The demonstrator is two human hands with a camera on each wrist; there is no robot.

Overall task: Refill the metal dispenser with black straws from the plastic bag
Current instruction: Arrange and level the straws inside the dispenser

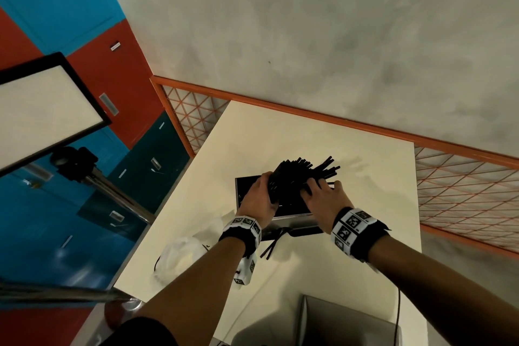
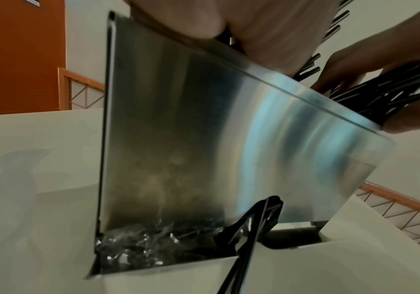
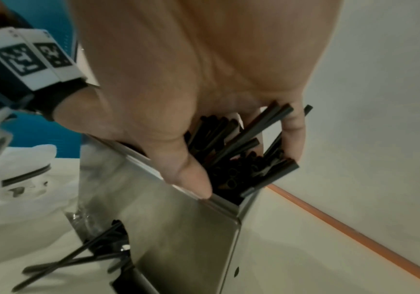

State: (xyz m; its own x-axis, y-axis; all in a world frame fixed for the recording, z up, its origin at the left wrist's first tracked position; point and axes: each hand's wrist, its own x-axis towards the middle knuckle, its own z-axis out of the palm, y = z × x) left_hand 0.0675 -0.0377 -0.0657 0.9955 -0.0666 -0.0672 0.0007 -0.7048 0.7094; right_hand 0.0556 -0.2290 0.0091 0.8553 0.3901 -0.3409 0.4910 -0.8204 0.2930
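The metal dispenser (image 1: 292, 222) stands open-topped in the middle of the white table (image 1: 365, 154). A thick bundle of black straws (image 1: 297, 174) stands fanned in its top opening. My left hand (image 1: 262, 191) grips the bundle's left side. My right hand (image 1: 323, 191) curls over the right side, thumb at the front rim and fingers behind the straws (image 3: 236, 159). A few straws (image 1: 273, 244) poke out of the bottom slot onto the table. The crumpled plastic bag (image 1: 182, 255) lies left of the dispenser, under my left forearm.
An orange mesh railing (image 1: 463, 185) runs along the table's far and right sides. A light panel on a tripod (image 1: 42, 109) stands off the left. A grey box (image 1: 345, 323) sits at the near edge with a cable beside it. Coloured lockers line the left.
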